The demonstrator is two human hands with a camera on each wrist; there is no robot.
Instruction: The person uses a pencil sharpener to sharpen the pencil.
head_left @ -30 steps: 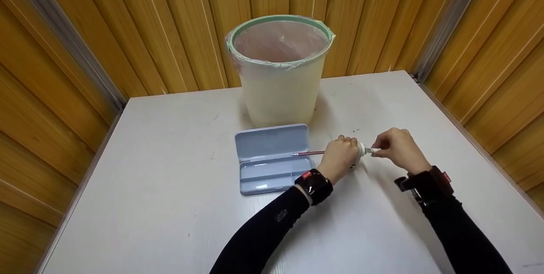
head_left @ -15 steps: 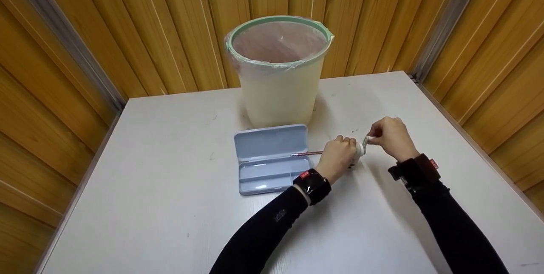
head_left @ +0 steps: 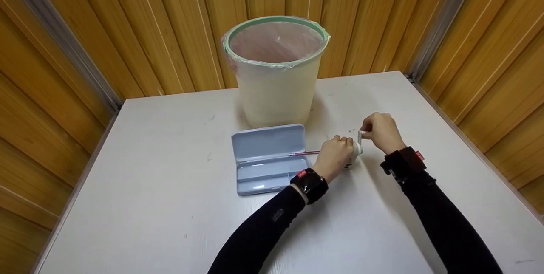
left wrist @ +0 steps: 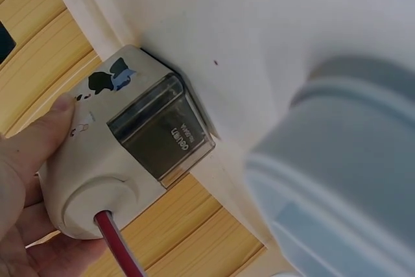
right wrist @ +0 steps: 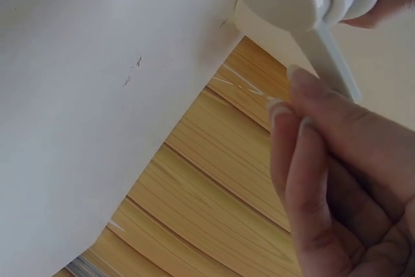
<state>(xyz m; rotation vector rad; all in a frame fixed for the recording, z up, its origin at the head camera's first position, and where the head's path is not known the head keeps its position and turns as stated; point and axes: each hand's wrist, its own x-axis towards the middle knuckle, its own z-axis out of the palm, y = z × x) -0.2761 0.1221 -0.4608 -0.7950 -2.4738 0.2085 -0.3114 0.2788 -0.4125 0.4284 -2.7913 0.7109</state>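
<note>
My left hand (head_left: 335, 155) grips a white hand-crank pencil sharpener (left wrist: 84, 160), its thumb over the printed side in the left wrist view. The sharpener has a clear dark shavings window (left wrist: 165, 137). A red pencil (left wrist: 118, 244) sticks out of its round front hole; in the head view it runs left over the pencil case. My right hand (head_left: 381, 131) pinches the end of the white crank handle (right wrist: 329, 63), its knob hidden by the fingers. The crank arm points upward in the head view. An open blue pencil case (head_left: 270, 143) lies left of the left hand.
Behind the pencil case stands a cream waste bin (head_left: 276, 91) with a green rim and a clear plastic liner. The white table (head_left: 161, 172) is bounded at the back and sides by wood-look panels (head_left: 178, 19).
The right hand has moved up and left, turning the crank from pointing right to pointing upward. The left hand still holds the sharpener, the pencil still in it.
</note>
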